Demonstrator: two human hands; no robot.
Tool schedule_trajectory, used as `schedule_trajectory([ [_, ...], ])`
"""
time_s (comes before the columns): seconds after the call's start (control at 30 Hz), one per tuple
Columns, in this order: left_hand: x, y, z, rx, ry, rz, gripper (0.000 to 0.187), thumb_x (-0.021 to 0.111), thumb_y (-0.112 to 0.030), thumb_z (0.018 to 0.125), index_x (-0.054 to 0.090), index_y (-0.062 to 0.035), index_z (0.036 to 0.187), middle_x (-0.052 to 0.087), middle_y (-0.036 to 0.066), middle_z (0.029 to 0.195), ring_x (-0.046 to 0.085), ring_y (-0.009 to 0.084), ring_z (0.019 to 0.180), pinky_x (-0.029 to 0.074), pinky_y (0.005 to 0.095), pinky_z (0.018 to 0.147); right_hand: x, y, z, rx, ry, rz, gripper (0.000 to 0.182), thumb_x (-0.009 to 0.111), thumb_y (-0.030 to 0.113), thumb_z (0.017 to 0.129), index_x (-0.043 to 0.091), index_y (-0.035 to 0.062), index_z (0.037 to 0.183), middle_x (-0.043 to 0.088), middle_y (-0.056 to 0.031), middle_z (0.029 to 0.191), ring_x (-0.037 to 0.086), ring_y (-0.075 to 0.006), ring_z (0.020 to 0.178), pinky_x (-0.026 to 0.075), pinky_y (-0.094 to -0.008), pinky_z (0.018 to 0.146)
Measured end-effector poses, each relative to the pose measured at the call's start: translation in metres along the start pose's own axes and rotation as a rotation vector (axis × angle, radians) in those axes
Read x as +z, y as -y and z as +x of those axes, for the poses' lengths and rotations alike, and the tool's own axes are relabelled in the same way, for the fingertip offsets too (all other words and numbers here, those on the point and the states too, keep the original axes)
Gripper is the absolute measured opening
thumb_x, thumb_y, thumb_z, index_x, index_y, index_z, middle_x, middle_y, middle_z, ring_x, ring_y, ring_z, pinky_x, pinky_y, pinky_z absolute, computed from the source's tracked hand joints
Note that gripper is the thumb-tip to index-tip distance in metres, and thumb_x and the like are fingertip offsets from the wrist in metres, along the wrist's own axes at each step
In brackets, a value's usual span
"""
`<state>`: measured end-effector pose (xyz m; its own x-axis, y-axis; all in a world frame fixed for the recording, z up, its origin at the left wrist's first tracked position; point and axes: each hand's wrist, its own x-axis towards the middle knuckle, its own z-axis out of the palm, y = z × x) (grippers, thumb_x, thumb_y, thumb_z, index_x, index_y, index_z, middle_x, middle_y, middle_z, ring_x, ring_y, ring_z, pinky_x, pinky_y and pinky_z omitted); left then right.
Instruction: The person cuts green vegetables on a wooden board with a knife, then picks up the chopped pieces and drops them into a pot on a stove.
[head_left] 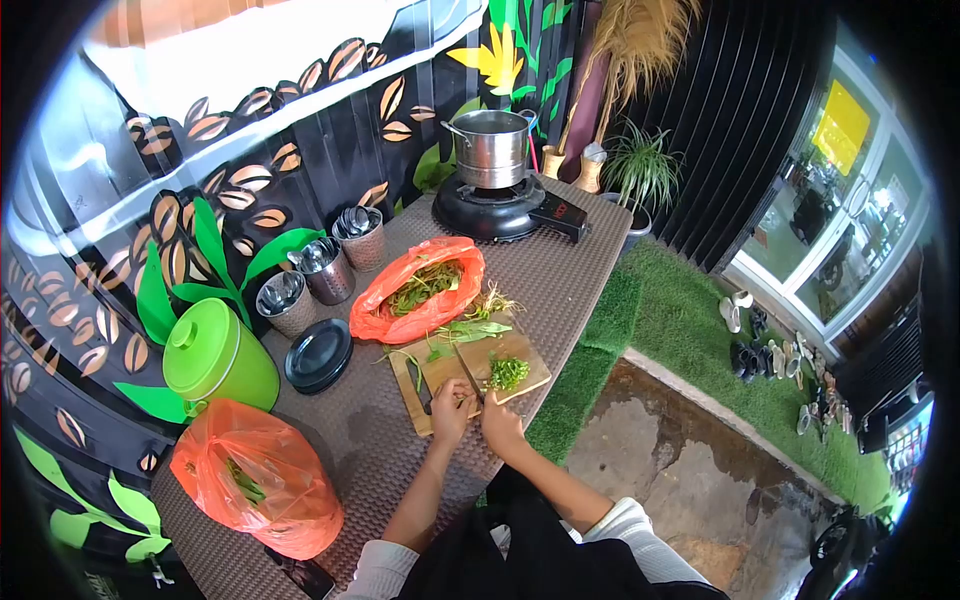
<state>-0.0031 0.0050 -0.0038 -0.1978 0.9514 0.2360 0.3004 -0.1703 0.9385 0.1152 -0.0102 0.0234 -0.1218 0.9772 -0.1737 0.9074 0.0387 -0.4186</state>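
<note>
My right hand [500, 425] is wrapped round the handle of a knife [467, 366], whose dark blade points away from me across a wooden cutting board [532, 352]. Just left of it, my left hand [453, 402] has its fingers curled over the board's near part; whatever is in them is hidden. A small heap of chopped greens [509, 374] lies on the board to the right of the blade. Loose leaves and stems [475, 329] lie at the board's far edge. Beyond them an opened orange plastic bag [367, 322] holds more leafy greens [425, 288].
A steel pot [491, 155] stands on a black portable stove [485, 214] at the table's far end. Cutlery cups [326, 272], dark plates [319, 356], a green lidded bucket [220, 355] and another orange bag [258, 480] line the left. The table's right edge runs close by the board.
</note>
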Motion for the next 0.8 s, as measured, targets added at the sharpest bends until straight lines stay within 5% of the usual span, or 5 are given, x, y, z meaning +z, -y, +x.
schedule_trajectory([
  [0.3, -0.008, -0.006, -0.007, 0.286, 0.002, 0.195, 0.017, 0.061, 0.002, 0.077, 0.062, 0.0002, 0.094, 0.064, 0.012, 0.087, 0.061, 0.0264, 0.086, 0.047, 0.0328, 0.077, -0.017, -0.009, 0.002, -0.003, 0.009, 0.03, 0.032, 0.048, 0.021, 0.09, 0.037, -0.0025, 0.108, 0.063, -0.0262, 0.078, 0.064, -0.0402, 0.076, 0.052, -0.0493, 0.063],
  [0.4, -0.001, -0.001, -0.004, 0.239, 0.032, 0.203, 0.015, 0.061, 0.002, 0.077, 0.062, -0.0004, 0.091, 0.064, 0.012, 0.087, 0.061, 0.0262, 0.085, 0.047, 0.0333, 0.077, -0.022, -0.013, 0.002, -0.059, -0.007, -0.022, 0.018, 0.044, 0.015, 0.088, 0.041, 0.0013, 0.099, 0.064, -0.0243, 0.074, 0.066, -0.0379, 0.072, 0.054, -0.0458, 0.061],
  [0.8, 0.003, 0.004, 0.002, 0.181, 0.039, 0.123, 0.012, 0.064, 0.004, 0.075, 0.062, 0.001, 0.086, 0.062, 0.012, 0.083, 0.063, 0.0229, 0.08, 0.049, 0.0315, 0.071, -0.009, -0.01, 0.014, -0.08, 0.002, 0.035, 0.027, 0.044, 0.016, 0.09, 0.038, -0.0028, 0.108, 0.062, -0.0288, 0.082, 0.064, -0.0416, 0.076, 0.052, -0.0498, 0.063],
])
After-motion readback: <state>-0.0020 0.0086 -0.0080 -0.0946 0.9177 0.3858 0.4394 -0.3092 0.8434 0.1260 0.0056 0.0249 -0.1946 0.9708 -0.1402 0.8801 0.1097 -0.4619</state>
